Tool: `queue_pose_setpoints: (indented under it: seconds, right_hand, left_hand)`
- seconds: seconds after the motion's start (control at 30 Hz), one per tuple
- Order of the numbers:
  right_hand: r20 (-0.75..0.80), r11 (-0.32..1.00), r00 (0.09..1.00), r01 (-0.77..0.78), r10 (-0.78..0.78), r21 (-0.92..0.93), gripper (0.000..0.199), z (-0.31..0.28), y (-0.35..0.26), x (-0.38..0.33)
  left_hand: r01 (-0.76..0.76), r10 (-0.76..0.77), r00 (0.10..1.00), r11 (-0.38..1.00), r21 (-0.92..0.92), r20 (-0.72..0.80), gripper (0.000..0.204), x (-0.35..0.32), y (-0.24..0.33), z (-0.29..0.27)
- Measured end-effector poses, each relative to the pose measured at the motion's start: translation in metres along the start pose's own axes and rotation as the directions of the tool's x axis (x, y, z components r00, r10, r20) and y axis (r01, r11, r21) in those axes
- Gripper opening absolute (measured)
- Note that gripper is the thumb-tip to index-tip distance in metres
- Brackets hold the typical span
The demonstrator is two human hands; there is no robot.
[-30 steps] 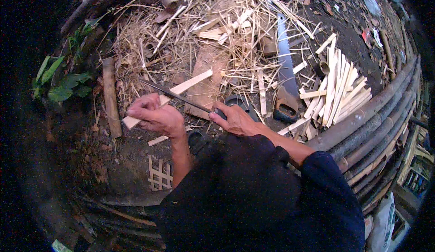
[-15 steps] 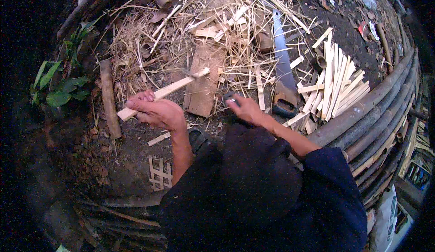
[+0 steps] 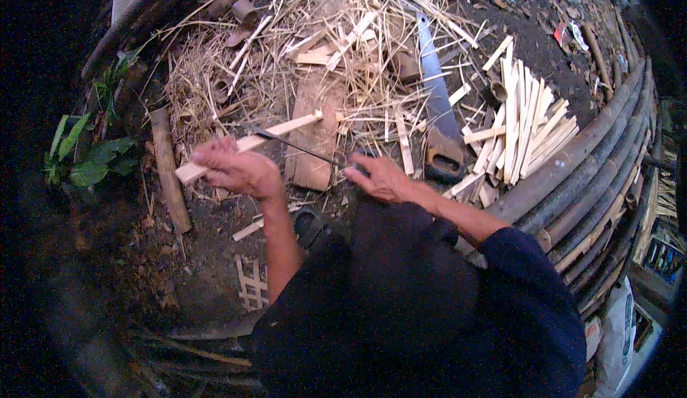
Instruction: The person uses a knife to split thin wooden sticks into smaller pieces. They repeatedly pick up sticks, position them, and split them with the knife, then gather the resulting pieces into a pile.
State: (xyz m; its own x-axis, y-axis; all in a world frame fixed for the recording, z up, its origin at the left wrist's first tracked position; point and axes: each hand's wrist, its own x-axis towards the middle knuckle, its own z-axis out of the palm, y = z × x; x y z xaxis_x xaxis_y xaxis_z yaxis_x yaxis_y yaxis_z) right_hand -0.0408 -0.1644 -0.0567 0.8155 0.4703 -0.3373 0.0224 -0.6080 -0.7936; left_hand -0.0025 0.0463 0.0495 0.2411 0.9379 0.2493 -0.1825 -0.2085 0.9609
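Note:
My left hand point(image 3: 243, 174) is closed around the near end of a pale bamboo strip point(image 3: 290, 125), which slants up and to the right. The strip's far end lies over a flat brown wooden board point(image 3: 302, 162). In my right hand point(image 3: 383, 180) is a knife point(image 3: 304, 149) with a thin dark blade. The blade points left, and its tip meets or crosses the strip just beyond my left fingers. My right fingers hide most of the handle.
Shavings point(image 3: 236, 65) cover the ground beyond the board. A handsaw point(image 3: 438, 90) lies right of it, beside a pile of pale strips point(image 3: 526, 122). Long bamboo poles point(image 3: 572, 176) curve along the right. A short bamboo piece point(image 3: 169, 172) and a leafy plant point(image 3: 89, 158) are at left.
The knife blade, blurred near the strip's far end before, now shows clearly closer to my left hand. My right hand has shifted slightly left. The whole view has moved a little.

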Motion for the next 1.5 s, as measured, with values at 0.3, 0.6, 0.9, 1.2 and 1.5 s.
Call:
queue_pose_setpoints:
  seconds: [0.3, 0.6, 0.9, 1.2, 1.5]
  right_hand:
    - [-0.009, 0.995, 0.995, -0.097, 0.096, -0.029, 0.051, 0.006, 0.060, 0.002]
    - [0.046, 0.953, 0.978, -0.208, 0.202, 0.222, 0.055, 0.006, 0.029, -0.002]
    - [-0.041, 0.999, 0.999, -0.034, 0.035, 0.036, 0.043, 0.014, -0.017, 0.011]
    - [-0.022, 0.990, 1.000, 0.015, -0.012, 0.140, 0.052, 0.008, -0.047, 0.002]
    - [-0.072, 0.984, 0.997, -0.029, 0.017, -0.177, 0.041, 0.031, 0.074, 0.028]
  left_hand:
    - [0.064, -0.030, 0.991, 0.964, -0.258, 0.132, 0.044, 0.031, -0.027, -0.013]
    - [-0.019, 0.039, 0.997, 0.968, -0.248, 0.073, 0.036, 0.027, -0.005, -0.012]
    - [0.099, -0.059, 0.988, 0.954, -0.285, 0.144, 0.043, 0.005, -0.006, -0.011]
    - [0.023, -0.035, 0.999, 0.794, -0.608, -0.009, 0.036, 0.017, -0.014, 0.003]
    - [-0.023, -0.001, 0.981, 0.993, 0.120, 0.194, 0.036, 0.001, -0.076, 0.013]
